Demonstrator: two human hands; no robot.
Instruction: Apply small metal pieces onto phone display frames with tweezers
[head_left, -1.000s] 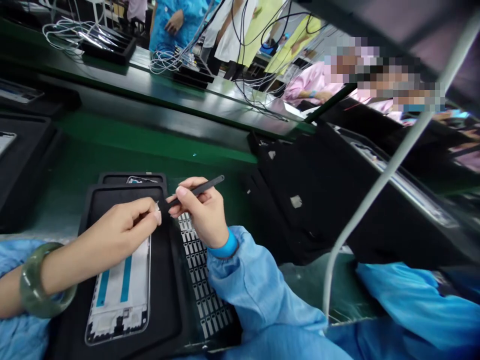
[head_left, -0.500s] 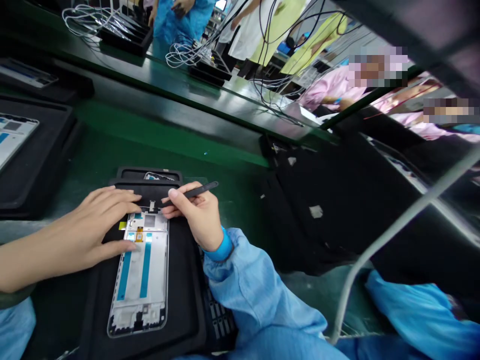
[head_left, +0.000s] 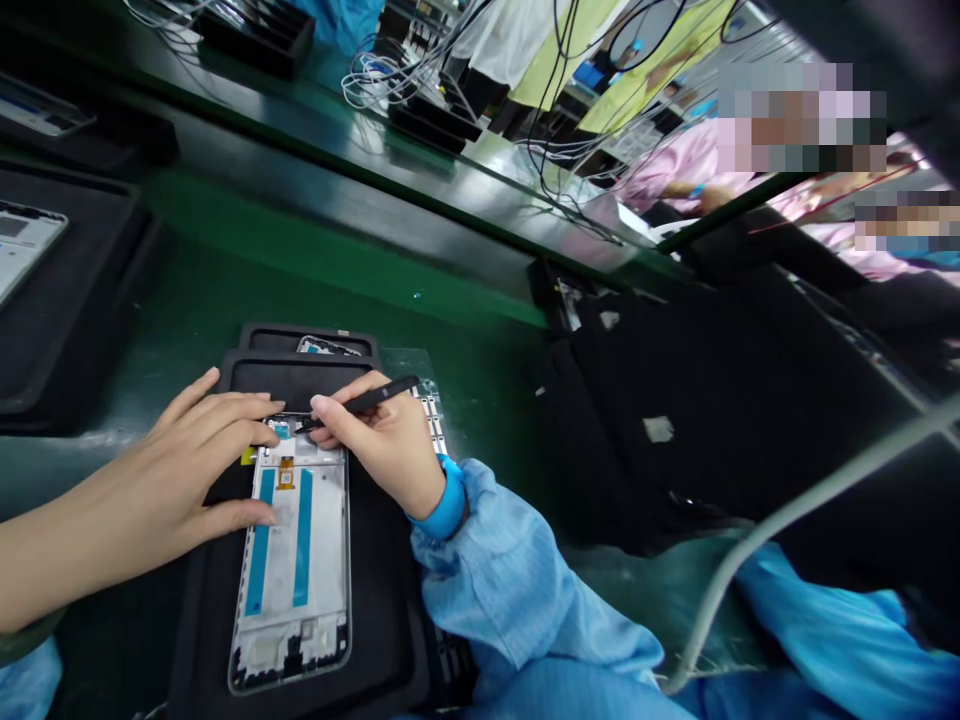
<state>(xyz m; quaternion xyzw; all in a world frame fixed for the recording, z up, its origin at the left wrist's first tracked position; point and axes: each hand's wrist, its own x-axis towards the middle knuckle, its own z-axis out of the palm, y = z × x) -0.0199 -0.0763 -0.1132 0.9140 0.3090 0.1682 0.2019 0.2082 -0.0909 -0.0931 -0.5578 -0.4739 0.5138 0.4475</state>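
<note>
A silver-white phone frame (head_left: 330,560) with two blue strips and an orange flex cable (head_left: 286,474) lies in a black tray (head_left: 382,620). My left hand (head_left: 206,455) rests over the frame's upper left edge, fingers spread, with the thumb and fingertips touching it. In my right hand (head_left: 386,445) are slim black tweezers (head_left: 375,397), held like a pen. Their tip points at the top part of the frame, near the left fingertips. Whether the tip grips a small part cannot be made out. A yellow tab (head_left: 248,456) sticks out beside the frame.
Behind my hands, another tray (head_left: 311,333) holds a phone frame. More black trays (head_left: 75,300) stand on the left. A stack of dark sheets or trays (head_left: 615,430) fills the right side, with a grey cable (head_left: 720,575) in front. A raised metal ledge (head_left: 337,190) runs behind.
The tweezers' tip has moved down onto the top of the phone frame, with my right hand. The small metallic piece seen near the tip no longer shows above the frame. The view has shifted slightly.
</note>
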